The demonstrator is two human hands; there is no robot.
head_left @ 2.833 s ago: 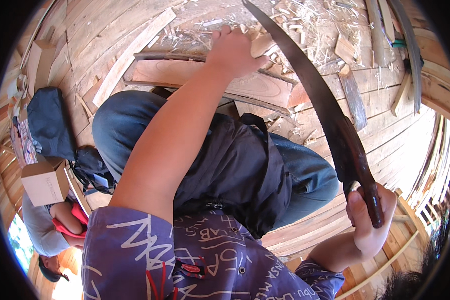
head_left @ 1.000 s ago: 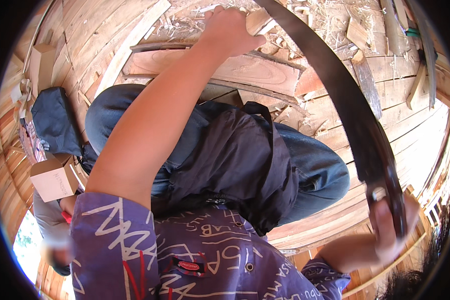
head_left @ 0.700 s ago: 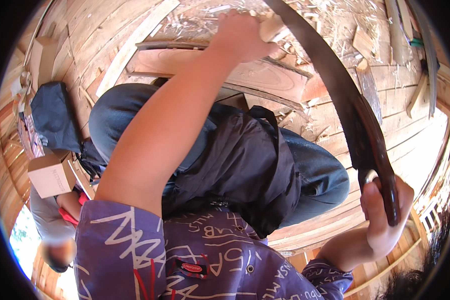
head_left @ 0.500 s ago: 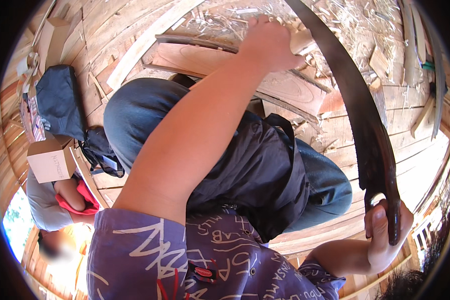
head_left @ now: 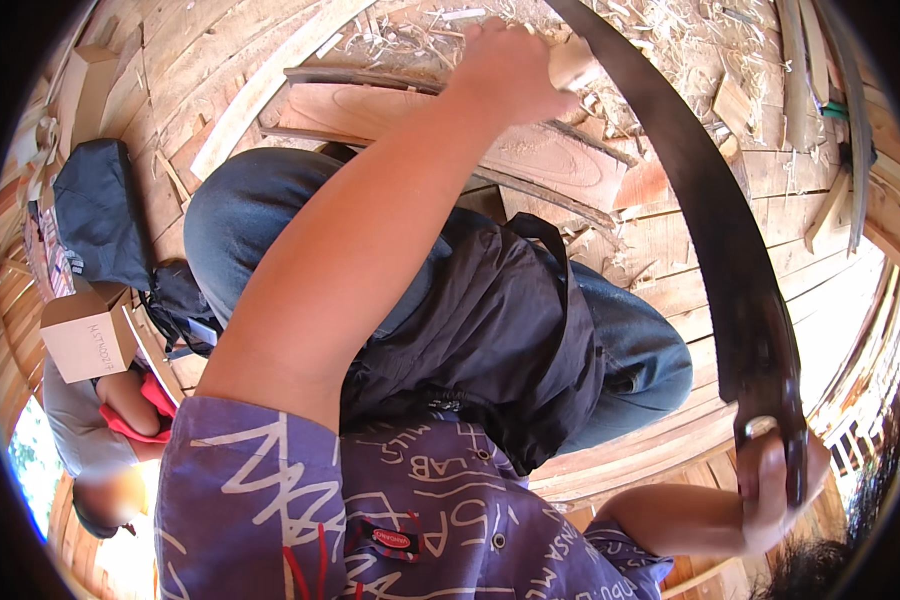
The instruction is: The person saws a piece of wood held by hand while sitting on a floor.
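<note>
A long curved blade [head_left: 710, 230] is clenched at its handle by the right hand [head_left: 775, 480] while a wood piece [head_left: 570, 70] is pinned on the plank floor [head_left: 820, 300] by the left hand [head_left: 505, 70], so a controlled chopping stroke clear of the fingers seems called for.

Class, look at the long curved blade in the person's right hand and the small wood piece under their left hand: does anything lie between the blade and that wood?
Nothing visible does. The curved blade gripped by the right hand runs up right beside the wood piece that the left hand holds on the plank. Only those fingers are close.

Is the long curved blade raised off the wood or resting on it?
Raised: the right hand holds the long curved blade in the air above the planks.
</note>
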